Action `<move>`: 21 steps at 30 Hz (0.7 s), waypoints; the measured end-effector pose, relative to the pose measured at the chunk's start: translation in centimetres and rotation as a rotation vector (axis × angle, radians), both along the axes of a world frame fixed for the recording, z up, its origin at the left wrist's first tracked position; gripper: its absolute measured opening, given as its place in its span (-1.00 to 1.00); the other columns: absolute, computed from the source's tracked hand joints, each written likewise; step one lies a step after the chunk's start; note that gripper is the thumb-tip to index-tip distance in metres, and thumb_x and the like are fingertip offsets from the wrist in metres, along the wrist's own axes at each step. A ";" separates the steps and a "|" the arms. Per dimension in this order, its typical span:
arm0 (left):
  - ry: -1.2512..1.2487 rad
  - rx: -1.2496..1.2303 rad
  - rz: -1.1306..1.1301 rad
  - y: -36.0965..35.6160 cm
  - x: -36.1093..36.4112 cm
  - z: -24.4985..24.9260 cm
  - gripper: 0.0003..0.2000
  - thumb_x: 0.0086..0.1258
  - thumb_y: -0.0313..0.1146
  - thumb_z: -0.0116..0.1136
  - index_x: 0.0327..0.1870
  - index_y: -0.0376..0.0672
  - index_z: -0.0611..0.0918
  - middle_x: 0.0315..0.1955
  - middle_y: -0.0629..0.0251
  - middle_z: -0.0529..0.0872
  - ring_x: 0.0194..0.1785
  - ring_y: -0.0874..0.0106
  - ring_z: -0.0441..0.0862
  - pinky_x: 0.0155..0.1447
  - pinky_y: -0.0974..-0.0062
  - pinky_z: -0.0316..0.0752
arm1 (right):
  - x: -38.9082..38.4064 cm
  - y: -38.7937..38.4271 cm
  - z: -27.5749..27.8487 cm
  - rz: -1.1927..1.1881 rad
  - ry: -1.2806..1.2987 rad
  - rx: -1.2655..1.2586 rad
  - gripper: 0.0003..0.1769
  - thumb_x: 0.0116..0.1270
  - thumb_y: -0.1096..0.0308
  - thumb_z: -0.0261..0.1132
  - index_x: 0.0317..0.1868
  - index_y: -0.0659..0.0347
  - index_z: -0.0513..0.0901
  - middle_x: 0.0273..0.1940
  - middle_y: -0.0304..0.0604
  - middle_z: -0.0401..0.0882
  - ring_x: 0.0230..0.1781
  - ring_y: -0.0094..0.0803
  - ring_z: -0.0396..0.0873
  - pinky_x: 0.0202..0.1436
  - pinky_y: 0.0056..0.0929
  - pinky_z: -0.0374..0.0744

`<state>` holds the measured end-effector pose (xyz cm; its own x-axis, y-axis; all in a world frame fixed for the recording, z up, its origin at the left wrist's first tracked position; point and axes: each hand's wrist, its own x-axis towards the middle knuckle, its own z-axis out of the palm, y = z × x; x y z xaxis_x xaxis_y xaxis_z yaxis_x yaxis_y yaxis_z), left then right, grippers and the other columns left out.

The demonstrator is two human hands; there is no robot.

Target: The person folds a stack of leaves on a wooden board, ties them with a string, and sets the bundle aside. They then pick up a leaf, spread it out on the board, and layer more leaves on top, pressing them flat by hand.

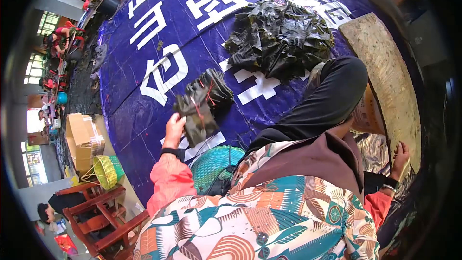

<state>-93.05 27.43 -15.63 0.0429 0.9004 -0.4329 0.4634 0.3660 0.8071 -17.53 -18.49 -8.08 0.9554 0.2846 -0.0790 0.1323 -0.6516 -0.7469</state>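
Note:
My left hand [175, 129] grips the edge of a dark leaf bundle [196, 115] with a red tie, over the blue printed sheet. Beside that bundle lies another tied dark bundle [214, 88]. My right hand [400, 158] is at the right, by the lower end of a long wooden board [380, 58]; its fingers are curled, and whatever they may hold is too small to make out. A large loose pile of dark leaves [279, 38] rests on the sheet beyond my knee.
A teal woven basket [216, 163] is by my left forearm. At the left are a cardboard box [84, 139], a yellow-green basket [107, 171] and a red wooden chair [103, 214]. Several people sit along the far left side.

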 end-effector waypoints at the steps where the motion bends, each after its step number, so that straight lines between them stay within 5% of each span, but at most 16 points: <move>1: -0.046 0.028 0.028 1.5 0.9 -1.1 -0.78 0.37 -0.31 0.17 -0.06 -0.19 0.58 -0.31 0.42 0.62 -0.34 0.63 0.52 -0.39 0.58 0.44 | -0.9 0.6 0.4 0.009 0.014 0.001 -0.82 0.40 0.30 0.19 -0.07 0.12 0.65 -0.39 -0.42 0.52 -0.48 -0.68 0.39 -0.47 -0.67 0.35; 4: -0.123 0.041 0.054 4.6 3.8 -3.6 -0.77 0.42 -0.34 0.10 0.01 -0.22 0.53 -0.19 0.39 0.64 -0.20 0.53 0.64 -0.17 0.50 0.61 | -3.0 2.5 1.1 0.049 0.003 -0.001 -0.82 0.41 0.32 0.19 -0.09 0.16 0.65 -0.39 -0.43 0.51 -0.48 -0.71 0.37 -0.47 -0.68 0.34; 16: -0.541 -0.132 0.197 9.1 5.4 -6.2 -0.80 0.44 -0.30 0.12 0.03 -0.04 0.56 -0.23 0.49 0.68 -0.27 0.58 0.63 -0.24 0.57 0.54 | -6.8 8.7 4.0 0.112 0.032 -0.010 -0.81 0.42 0.36 0.17 -0.06 0.24 0.63 -0.29 -0.44 0.53 -0.37 -0.70 0.40 -0.30 -0.68 0.40; 17: -0.530 -0.165 0.161 9.6 4.0 -7.7 -0.76 0.44 -0.26 0.13 0.07 -0.02 0.54 -0.15 0.43 0.69 -0.17 0.50 0.64 -0.11 0.44 0.54 | -7.4 9.4 4.4 0.109 0.040 -0.056 -0.82 0.42 0.36 0.17 -0.07 0.24 0.62 -0.29 -0.45 0.52 -0.37 -0.71 0.40 -0.30 -0.69 0.40; 20: -0.406 -0.289 0.320 10.0 0.7 -13.5 -0.52 0.39 -0.26 0.20 0.30 -0.08 0.40 -0.05 0.40 0.63 -0.07 0.48 0.59 -0.15 0.29 0.54 | -8.0 10.4 4.2 0.126 0.075 -0.031 -0.84 0.41 0.35 0.19 -0.09 0.20 0.63 -0.31 -0.45 0.51 -0.40 -0.73 0.38 -0.35 -0.71 0.37; 21: -0.131 -0.293 0.376 9.6 0.5 -13.9 -0.38 0.36 -0.20 0.23 0.40 -0.10 0.29 -0.06 0.38 0.59 -0.08 0.45 0.54 -0.17 0.17 0.51 | -8.2 10.6 4.2 0.127 0.074 -0.037 -0.84 0.41 0.35 0.19 -0.09 0.20 0.63 -0.31 -0.45 0.51 -0.40 -0.73 0.38 -0.35 -0.71 0.37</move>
